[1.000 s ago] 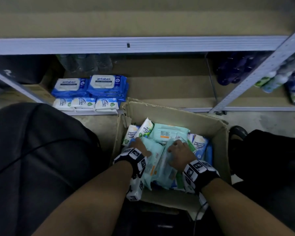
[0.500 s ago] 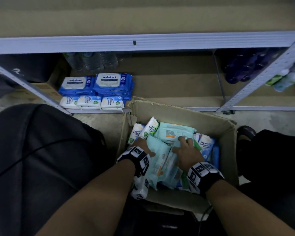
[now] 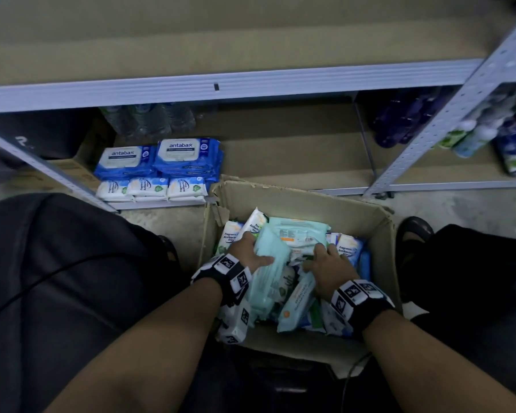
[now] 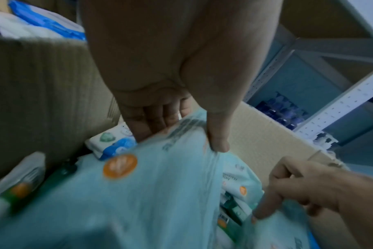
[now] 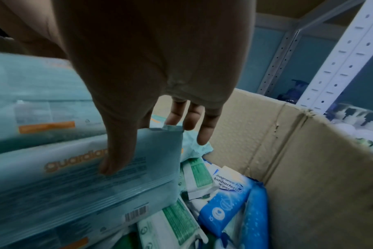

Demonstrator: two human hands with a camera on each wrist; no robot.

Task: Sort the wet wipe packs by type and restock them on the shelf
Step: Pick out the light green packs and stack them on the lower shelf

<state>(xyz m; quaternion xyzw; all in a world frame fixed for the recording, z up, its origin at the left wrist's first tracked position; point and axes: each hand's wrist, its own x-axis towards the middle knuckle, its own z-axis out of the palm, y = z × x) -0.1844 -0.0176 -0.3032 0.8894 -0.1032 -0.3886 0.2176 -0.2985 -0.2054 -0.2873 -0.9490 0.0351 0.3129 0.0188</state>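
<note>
I am crouching over the cardboard box (image 3: 298,201), both hands down among the packs. My left hand (image 3: 248,251) is pinching the edge of a pale teal pack (image 4: 138,185), thumb on top and fingers underneath. My right hand (image 3: 328,263) is gripping another teal pack (image 5: 81,185) by its sealed end, thumb pressed on the face near the orange lettering, fingers behind it.

I am judging the job as begun but far from finished. On the bottom shelf (image 3: 280,162), two stacks of blue packs (image 3: 158,162) are lying flat, with a row of three small white packs (image 3: 151,189) just in front of them. No teal pack is on the shelf yet, and a wide stretch of it beside the blue stacks is waiting. The box is holding a jumble: teal packs on top, white antibacterial packs (image 5: 224,188) with blue print wedged at the sides, and some green-and-white packs (image 5: 177,224) lower down.

The packs are soft, flattish pillows in glossy film, crimped at the ends, and the film is wrinkling under my thumb. The box wall is matte corrugated board, torn and creased at one corner. The shelf frame is pale perforated metal.
</note>
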